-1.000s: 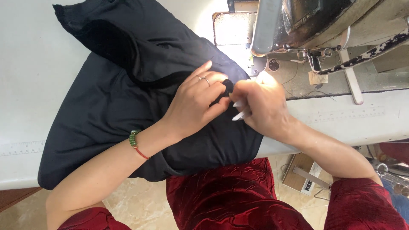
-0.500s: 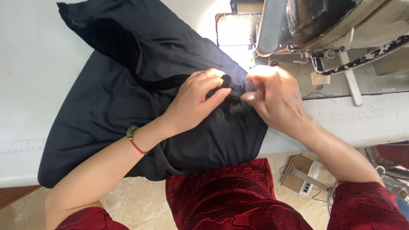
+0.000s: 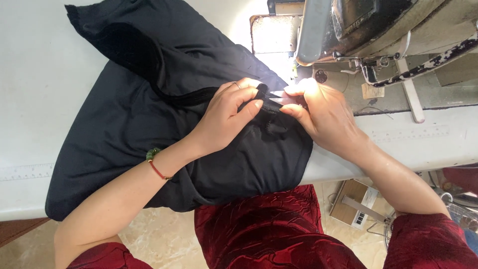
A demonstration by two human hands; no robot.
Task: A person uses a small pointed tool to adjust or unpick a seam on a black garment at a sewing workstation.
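Observation:
A black garment (image 3: 124,129) lies spread over the white table (image 3: 30,74) and hangs off its near edge. My left hand (image 3: 226,117) pinches a ribbed black edge of the garment near its right side; a ring is on one finger and a green and red bracelet on the wrist. My right hand (image 3: 321,117) meets it from the right, fingers closed around a small white pointed tool (image 3: 275,101), apparently thread snips, whose tips touch the pinched edge. Most of the tool is hidden in the hand.
A sewing machine (image 3: 378,25) stands at the back right, its lit needle area (image 3: 271,37) just behind my hands. A ruler strip (image 3: 25,172) runs along the table's near edge. My lap in red cloth (image 3: 269,229) and a pedal box (image 3: 356,206) lie below.
My left fingers, spread flat a second ago, have curled onto the garment's edge. My right hand has moved up and left, bringing the white tool's tips to that edge.

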